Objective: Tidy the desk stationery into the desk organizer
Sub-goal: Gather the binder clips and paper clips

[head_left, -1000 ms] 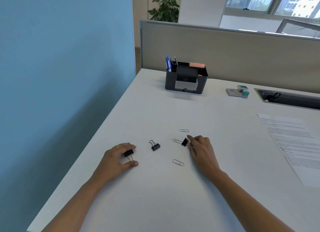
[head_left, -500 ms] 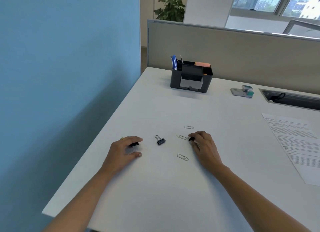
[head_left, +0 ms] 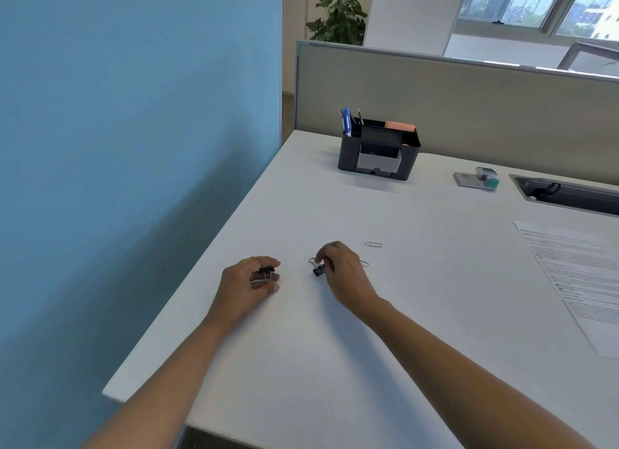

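Right hand [head_left: 341, 274] shifted left onto middle binder clip [head_left: 318, 270] (black, wire-handled).

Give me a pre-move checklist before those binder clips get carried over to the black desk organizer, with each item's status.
1. Left hand holds a small black metal binder clip between thumb and fingers: ok.
2. Right hand has a firm grip on the second black binder clip: cannot tell; the fingers are at it, contact is hidden.
3. Black plastic desk organizer is upright on the white desk: ok.
4. The desk between the hands and the organizer is bare: ok.
5. All loose items gathered: not ok; a silver wire paper clip lies on the desk, and another shows behind the right hand.
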`<state>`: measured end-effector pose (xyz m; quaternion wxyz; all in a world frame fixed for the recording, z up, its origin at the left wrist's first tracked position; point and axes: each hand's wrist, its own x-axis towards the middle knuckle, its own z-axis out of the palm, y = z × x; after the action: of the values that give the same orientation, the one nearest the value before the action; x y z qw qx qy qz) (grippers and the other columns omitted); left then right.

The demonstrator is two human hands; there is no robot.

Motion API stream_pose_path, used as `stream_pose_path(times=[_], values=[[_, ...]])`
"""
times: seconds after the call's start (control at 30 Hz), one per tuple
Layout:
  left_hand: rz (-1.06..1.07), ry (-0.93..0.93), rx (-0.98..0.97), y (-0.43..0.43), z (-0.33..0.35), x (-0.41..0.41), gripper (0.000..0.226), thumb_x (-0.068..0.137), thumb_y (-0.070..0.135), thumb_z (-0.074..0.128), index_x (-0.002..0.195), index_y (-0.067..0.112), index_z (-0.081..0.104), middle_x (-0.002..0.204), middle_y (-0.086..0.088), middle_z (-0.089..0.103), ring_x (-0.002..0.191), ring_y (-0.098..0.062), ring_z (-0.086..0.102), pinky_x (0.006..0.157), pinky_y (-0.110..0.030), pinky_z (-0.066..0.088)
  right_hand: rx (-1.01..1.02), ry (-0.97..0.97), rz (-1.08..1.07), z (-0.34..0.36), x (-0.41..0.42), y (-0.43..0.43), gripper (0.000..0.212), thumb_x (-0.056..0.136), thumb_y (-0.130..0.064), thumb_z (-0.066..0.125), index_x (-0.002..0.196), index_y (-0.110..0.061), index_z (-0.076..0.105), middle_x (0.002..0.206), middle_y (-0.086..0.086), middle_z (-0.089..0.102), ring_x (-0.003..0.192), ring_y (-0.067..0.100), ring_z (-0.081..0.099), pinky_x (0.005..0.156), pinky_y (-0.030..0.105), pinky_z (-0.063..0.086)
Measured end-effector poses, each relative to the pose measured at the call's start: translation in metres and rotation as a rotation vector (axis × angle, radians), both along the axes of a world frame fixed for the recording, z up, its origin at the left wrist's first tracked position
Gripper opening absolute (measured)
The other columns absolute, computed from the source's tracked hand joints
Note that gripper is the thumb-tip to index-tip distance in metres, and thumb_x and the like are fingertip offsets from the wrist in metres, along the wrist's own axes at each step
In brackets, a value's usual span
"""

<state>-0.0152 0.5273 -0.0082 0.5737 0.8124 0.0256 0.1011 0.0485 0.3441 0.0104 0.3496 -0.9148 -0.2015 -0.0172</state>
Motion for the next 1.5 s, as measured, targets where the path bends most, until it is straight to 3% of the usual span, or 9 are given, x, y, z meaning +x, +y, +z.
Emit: stream_pose_path(times=[0.13, 0.33, 0.43, 0.57, 0.77, 0.9, 1.03, 1.23, 1.5], values=[[0.020, 0.037, -0.033, -0.001, -0.001, 0.000, 0.040, 0.072, -0.012, 0.069, 0.101, 0.016, 0.064, 0.101, 0.000, 0.065, 0.078, 0.004, 0.067, 0.072, -0.004, 0.048, -0.125, 0.036, 0.047, -0.007, -0.002, 0.009, 0.034, 0.096, -0.002, 0.031, 0.120, 0.003, 0.055, 0.137, 0.015, 0.046, 0.126, 0.027, 0.042, 0.101, 0.023, 0.030], [0.057, 0.086, -0.055, -0.003, -0.002, 0.002, 0.045, 0.073, -0.010, 0.069, 0.112, 0.012, 0.063, 0.097, -0.004, 0.067, 0.074, 0.009, 0.066, 0.068, 0.001, 0.044, -0.250, -0.013, 0.116, -0.023, -0.011, 0.008, 0.039, 0.100, -0.017, 0.034, 0.136, -0.005, 0.038, 0.148, 0.009, 0.032, 0.142, 0.021, 0.017, 0.114, 0.024, 0.010], [0.067, 0.082, -0.053, -0.005, -0.003, 0.003, 0.048, 0.074, -0.011, 0.068, 0.115, 0.013, 0.061, 0.099, -0.002, 0.066, 0.073, 0.008, 0.067, 0.068, 0.000, 0.044, -0.335, -0.054, 0.102, -0.026, -0.011, 0.005, 0.038, 0.101, -0.019, 0.027, 0.136, -0.012, 0.039, 0.149, 0.004, 0.031, 0.143, 0.019, 0.015, 0.116, 0.036, 0.005], [0.080, 0.083, -0.063, -0.005, -0.003, 0.004, 0.048, 0.075, -0.008, 0.069, 0.115, 0.016, 0.059, 0.097, -0.003, 0.067, 0.074, 0.005, 0.068, 0.070, -0.001, 0.046, -0.440, -0.098, 0.103, -0.029, -0.009, 0.002, 0.057, 0.094, -0.035, 0.005, 0.141, -0.018, 0.031, 0.152, 0.007, 0.024, 0.144, 0.021, 0.010, 0.117, 0.041, 0.004], [0.131, 0.081, -0.068, -0.007, -0.003, 0.005, 0.038, 0.076, -0.001, 0.072, 0.106, 0.020, 0.061, 0.090, 0.003, 0.070, 0.074, 0.007, 0.067, 0.069, -0.001, 0.046, -0.443, -0.043, 0.176, -0.024, -0.009, 0.003, 0.052, 0.096, -0.001, 0.023, 0.147, -0.011, 0.018, 0.156, 0.014, 0.009, 0.145, 0.024, 0.005, 0.117, 0.032, -0.001], [0.140, 0.083, -0.076, -0.014, -0.002, 0.009, 0.036, 0.076, 0.000, 0.072, 0.102, 0.023, 0.061, 0.088, 0.004, 0.070, 0.072, 0.007, 0.067, 0.069, -0.001, 0.046, -0.192, 0.020, 0.149, -0.020, 0.001, -0.003, 0.041, 0.098, -0.019, 0.040, 0.138, -0.011, 0.039, 0.148, 0.006, 0.032, 0.137, 0.019, 0.028, 0.110, 0.020, 0.017], [0.118, 0.091, -0.075, -0.025, -0.002, 0.015, 0.038, 0.075, 0.002, 0.073, 0.095, 0.032, 0.061, 0.086, 0.007, 0.071, 0.075, 0.004, 0.068, 0.071, -0.003, 0.048, -0.070, 0.104, 0.147, -0.004, 0.014, -0.012, 0.055, 0.087, -0.029, 0.061, 0.138, -0.020, 0.042, 0.148, -0.003, 0.037, 0.134, 0.013, 0.036, 0.110, 0.024, 0.027], [0.105, 0.102, -0.085, -0.035, -0.003, 0.025, 0.037, 0.074, 0.002, 0.073, 0.097, 0.029, 0.062, 0.087, 0.006, 0.071, 0.075, 0.004, 0.068, 0.070, -0.001, 0.046, -0.267, 0.213, 0.183, 0.008, 0.021, -0.027, 0.069, 0.083, -0.036, 0.065, 0.143, -0.025, 0.032, 0.152, -0.001, 0.028, 0.139, 0.016, 0.027, 0.112, 0.030, 0.023], [0.139, 0.094, -0.098, -0.044, -0.002, 0.029, 0.035, 0.075, -0.002, 0.071, 0.096, 0.024, 0.062, 0.085, 0.005, 0.070, 0.071, 0.008, 0.066, 0.068, 0.000, 0.046, -0.496, 0.039, 0.217, 0.004, 0.014, -0.010, 0.031, 0.093, -0.015, 0.043, 0.122, -0.009, 0.054, 0.120, 0.009, 0.055, 0.114, 0.029, 0.046, 0.085, 0.033, 0.041]])
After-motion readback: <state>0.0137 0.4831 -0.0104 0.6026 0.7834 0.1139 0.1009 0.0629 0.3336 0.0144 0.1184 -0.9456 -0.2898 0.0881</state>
